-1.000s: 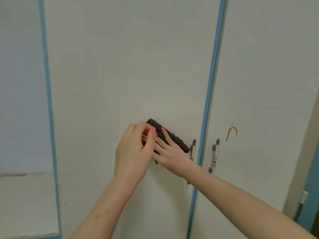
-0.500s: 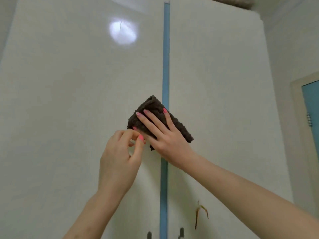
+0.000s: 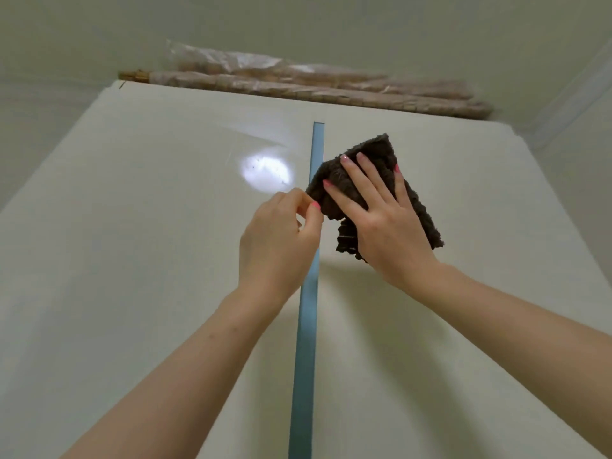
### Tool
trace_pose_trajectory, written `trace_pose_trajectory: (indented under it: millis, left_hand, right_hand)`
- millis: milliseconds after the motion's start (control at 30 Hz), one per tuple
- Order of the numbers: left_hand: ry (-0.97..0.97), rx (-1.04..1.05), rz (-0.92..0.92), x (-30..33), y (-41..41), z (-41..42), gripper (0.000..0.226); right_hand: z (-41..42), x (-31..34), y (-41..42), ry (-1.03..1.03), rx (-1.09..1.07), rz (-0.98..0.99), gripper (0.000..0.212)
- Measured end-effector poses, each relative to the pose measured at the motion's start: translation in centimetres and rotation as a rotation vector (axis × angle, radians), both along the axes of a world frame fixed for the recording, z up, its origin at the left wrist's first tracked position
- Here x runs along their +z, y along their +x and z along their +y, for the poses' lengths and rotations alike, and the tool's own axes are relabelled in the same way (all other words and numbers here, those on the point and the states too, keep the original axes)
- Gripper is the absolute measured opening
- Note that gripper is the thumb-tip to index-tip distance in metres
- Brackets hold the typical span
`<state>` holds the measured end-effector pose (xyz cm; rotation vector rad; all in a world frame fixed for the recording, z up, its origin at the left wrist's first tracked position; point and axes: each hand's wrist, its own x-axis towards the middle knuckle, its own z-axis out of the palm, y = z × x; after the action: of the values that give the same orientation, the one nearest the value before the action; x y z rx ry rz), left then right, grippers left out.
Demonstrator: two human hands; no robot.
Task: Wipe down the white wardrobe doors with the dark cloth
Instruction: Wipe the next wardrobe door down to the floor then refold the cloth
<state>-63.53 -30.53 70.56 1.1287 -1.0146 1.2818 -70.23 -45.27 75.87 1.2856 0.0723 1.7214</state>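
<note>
Two bare forearms reach up from the bottom of the frame toward the wardrobe doors (image 3: 165, 246); the left hand (image 3: 278, 240), fingers curled, pinches the lower left edge of the dark cloth (image 3: 367, 180), apparently to keep the fold from slipping; the right hand (image 3: 387, 220) lies flat with fingers spread across the cloth, pressing it against the right-hand door just beside the blue strip (image 3: 308, 326) that divides the panels, a hold that suits a broad wiping stroke; a light patch (image 3: 266, 172) glares on the left door; farther up, wrapped rolls (image 3: 314, 87) rest on the wardrobe top beneath the ceiling.
</note>
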Motion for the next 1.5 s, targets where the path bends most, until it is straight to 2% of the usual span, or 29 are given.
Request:
trace_pose_trajectory:
  millis: [200,433,667,867,1067,1167,1333,1433,1500]
  left_hand:
    - [-0.01,0.031,-0.07,3.0,2.0,0.8,0.032]
    - [-0.019,0.078,-0.06,5.6,3.5,0.0,0.038]
    - [-0.055,0.167,-0.125,6.1,2.4,-1.0,0.035]
    - [-0.073,0.166,-0.15,5.3,1.7,-2.9,0.034]
    - [-0.097,0.074,-0.164,5.2,1.2,-3.8,0.032]
    - [-0.076,0.056,-0.162,4.9,0.7,-3.9,0.031]
    - [0.004,-0.013,-0.175,3.3,-0.2,-2.9,0.035]
    - [0.043,0.057,-0.189,1.9,0.3,-1.6,0.035]
    - [0.05,0.111,-0.161,1.5,0.9,-1.1,0.034]
  right_hand:
    - [1.2,7.3,-0.1,0.315,0.288,-0.03,0.049]
    - [4.4,14.6,-0.4,0.482,0.182,-0.169,0.05]
    - [1.8,13.5,5.0,0.642,0.047,0.178,0.058]
    - [1.6,12.9,5.2,0.624,0.108,0.233,0.05]
    - [-1.3,10.8,3.7,0.389,0.148,0.374,0.047]
    - [-3.1,11.8,1.8,0.451,0.161,0.297,0.048]
    - [-6.8,12.8,-1.3,0.755,0.286,-0.027,0.046]
    - [-6.1,13.0,-0.4,0.915,0.418,-0.149,0.045]
    - [-3.9,12.9,1.8,0.883,0.377,-0.139,0.047]
